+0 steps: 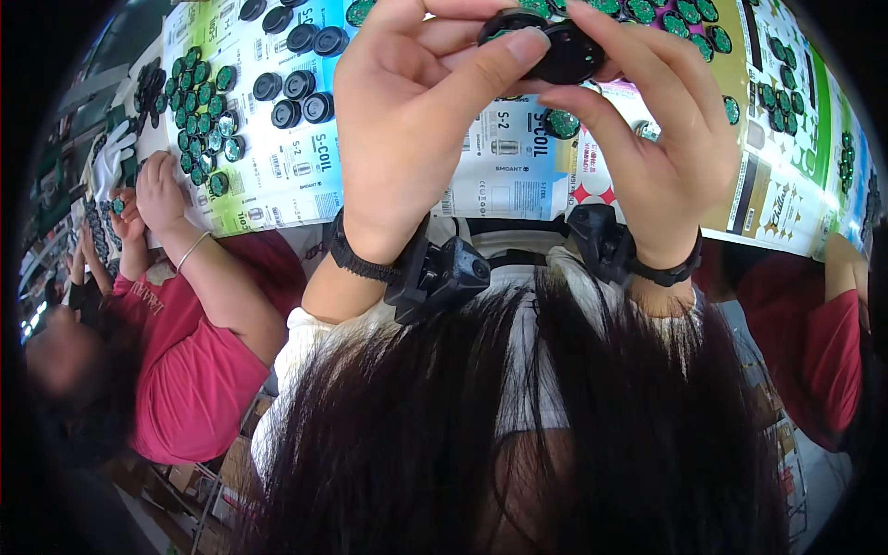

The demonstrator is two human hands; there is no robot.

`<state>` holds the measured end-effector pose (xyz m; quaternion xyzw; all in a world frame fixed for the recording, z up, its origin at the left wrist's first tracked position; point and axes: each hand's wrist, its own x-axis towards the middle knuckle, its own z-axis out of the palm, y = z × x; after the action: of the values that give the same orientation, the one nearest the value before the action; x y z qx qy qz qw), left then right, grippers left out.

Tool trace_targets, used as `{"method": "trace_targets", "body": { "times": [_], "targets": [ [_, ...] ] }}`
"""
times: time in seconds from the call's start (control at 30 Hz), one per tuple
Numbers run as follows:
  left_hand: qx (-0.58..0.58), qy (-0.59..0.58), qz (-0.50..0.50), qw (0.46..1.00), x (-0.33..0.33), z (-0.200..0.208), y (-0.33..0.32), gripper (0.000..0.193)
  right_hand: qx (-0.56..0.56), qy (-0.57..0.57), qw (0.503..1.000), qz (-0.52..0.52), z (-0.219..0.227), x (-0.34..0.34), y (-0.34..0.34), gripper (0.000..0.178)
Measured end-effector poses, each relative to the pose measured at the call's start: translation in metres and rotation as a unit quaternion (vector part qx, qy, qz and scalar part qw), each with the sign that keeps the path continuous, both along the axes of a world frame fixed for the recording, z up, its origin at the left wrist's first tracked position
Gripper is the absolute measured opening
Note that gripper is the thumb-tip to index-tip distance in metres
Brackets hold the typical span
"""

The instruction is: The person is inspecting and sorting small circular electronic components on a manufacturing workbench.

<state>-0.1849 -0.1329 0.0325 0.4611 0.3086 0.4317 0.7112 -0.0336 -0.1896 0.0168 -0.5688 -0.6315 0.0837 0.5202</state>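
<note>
Near the top middle, above the table, two small black round plastic pieces are held close together. My left hand (pixel 416 102) is closed, its thumb and fingers pinching one black disc (pixel 504 23). The thumb and index finger of my right hand (pixel 671 139) grip the other black disc (pixel 569 55) by its edge. The discs overlap in view; I cannot tell whether they are joined. Just below them lies a round green circuit board in a black ring (pixel 561 123). Left of my left hand sit several black round caps (pixel 299 85).
Printed sheets (pixel 504 176) cover the table. Green round boards cluster at the left (pixel 199 116) and the far right edge (pixel 782 97). Co-workers in red shirts sit at my left (pixel 203 370) and right (pixel 814 342). Black devices are strapped to my wrists (pixel 444 277).
</note>
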Motion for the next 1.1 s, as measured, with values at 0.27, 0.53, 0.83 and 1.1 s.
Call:
{"method": "trace_targets", "body": {
  "times": [0.27, 0.53, 0.83, 1.1],
  "targets": [
    [-0.165, -0.046, -0.126, 0.977, -0.017, 0.005, 0.017, 0.026, 0.064, -0.050, 0.997, -0.014, -0.007, 0.006, 0.006, 0.047],
    [-0.173, -0.153, -0.185, 0.955, -0.024, -0.019, 0.019, 0.050, 0.053, -0.085, 0.994, 0.046, 0.026, -0.001, 0.003, 0.043],
    [-0.195, -0.190, -0.214, 0.938, -0.017, -0.028, 0.017, 0.057, 0.057, -0.073, 0.994, 0.064, 0.017, 0.003, 0.002, 0.050],
    [-0.179, -0.201, -0.212, 0.939, -0.012, -0.026, 0.014, 0.049, 0.042, -0.064, 0.995, 0.060, 0.023, 0.000, 0.000, 0.051]
  ]
}}
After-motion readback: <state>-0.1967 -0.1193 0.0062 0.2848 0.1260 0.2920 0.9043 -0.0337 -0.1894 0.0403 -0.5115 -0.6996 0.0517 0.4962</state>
